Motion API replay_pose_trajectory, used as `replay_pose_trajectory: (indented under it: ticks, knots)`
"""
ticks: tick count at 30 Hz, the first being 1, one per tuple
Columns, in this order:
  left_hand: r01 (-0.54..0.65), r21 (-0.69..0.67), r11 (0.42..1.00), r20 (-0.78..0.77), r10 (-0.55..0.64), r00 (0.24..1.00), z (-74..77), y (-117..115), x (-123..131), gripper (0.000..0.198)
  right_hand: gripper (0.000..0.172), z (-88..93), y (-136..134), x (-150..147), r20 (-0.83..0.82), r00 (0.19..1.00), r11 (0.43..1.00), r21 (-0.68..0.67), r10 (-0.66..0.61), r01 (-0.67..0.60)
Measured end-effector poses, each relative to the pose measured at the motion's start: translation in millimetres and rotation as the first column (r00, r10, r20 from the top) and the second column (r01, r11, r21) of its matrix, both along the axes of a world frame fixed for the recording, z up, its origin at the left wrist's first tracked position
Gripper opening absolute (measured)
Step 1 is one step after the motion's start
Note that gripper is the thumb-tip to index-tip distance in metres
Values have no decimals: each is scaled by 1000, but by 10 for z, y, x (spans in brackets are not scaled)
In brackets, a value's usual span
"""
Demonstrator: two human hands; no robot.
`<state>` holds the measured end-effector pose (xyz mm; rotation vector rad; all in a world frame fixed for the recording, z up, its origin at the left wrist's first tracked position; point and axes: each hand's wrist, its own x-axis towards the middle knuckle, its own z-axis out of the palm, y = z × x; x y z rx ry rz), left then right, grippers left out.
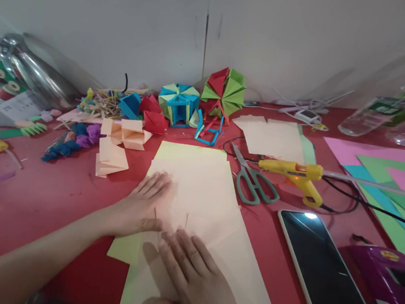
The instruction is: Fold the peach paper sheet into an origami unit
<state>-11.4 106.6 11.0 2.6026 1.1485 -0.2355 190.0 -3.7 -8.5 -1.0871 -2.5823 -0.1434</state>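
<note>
Cream sheets of paper [203, 180] lie on the red table in front of me, with yellow-green paper [119, 249] showing from under them at the left and far edges. My left hand [146, 206] rests flat on the left part of the cream paper, fingers stretched out. Lower down, my right hand [195, 274] lies palm down on the same paper, its fingers extended and close together. Two short dark lines show on the paper near my fingertips. Neither hand holds anything.
Right of the paper lie scissors [253, 180], a yellow glue gun [292, 174], a phone [323, 271] and a purple power strip [383, 276]. Folded peach paper pieces [113, 156], paper models [180, 103], a metal jug [39, 71] and plastic bottles [369, 114] stand farther back.
</note>
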Motion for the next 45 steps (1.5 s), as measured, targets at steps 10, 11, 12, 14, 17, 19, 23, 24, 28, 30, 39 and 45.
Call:
replay_pose_trajectory:
  ticks: [10,11,12,14,17,19,23,24,28,30,39,45]
  knots:
    - [-87,-105,991,-27,84,996,196,343,-34,83,55,9,66,-39,-20,1000,995,98,-10,12]
    - [-73,-120,990,-17,71,997,211,385,-47,82,53,4,71,-39,-20,1000,994,108,-8,10]
    - [-64,-133,989,-10,64,998,220,430,-69,82,53,-1,74,-38,-20,1000,993,116,-7,9]
    - [-85,-134,987,-3,86,996,213,532,-138,80,52,-6,74,-37,-21,1000,993,115,-7,10]
    - [-209,-75,975,-1,209,978,178,683,-239,81,51,-1,65,-37,-17,1000,995,98,-10,12]
    - [-277,-30,960,19,278,960,179,720,-237,78,49,2,57,-37,-11,1000,995,96,-16,17]
    - [-286,133,949,233,251,940,236,523,-41,61,48,1,42,-29,2,1000,995,95,-24,24]
    - [-237,152,959,254,194,947,236,446,8,63,48,2,38,-25,6,1000,997,80,-22,21]
    - [-53,145,988,86,41,995,97,311,-1,85,50,15,26,-17,18,1000,1000,2,-12,12]
    - [-131,116,985,33,128,991,5,381,-101,84,50,21,23,-26,19,1000,1000,-12,-8,9]
    - [49,103,993,195,-69,978,240,191,188,88,41,155,73,252,-136,990,997,-63,-43,35]
    - [241,79,967,195,-252,948,-10,-75,363,105,22,328,223,628,-7,863,840,-231,-506,491]
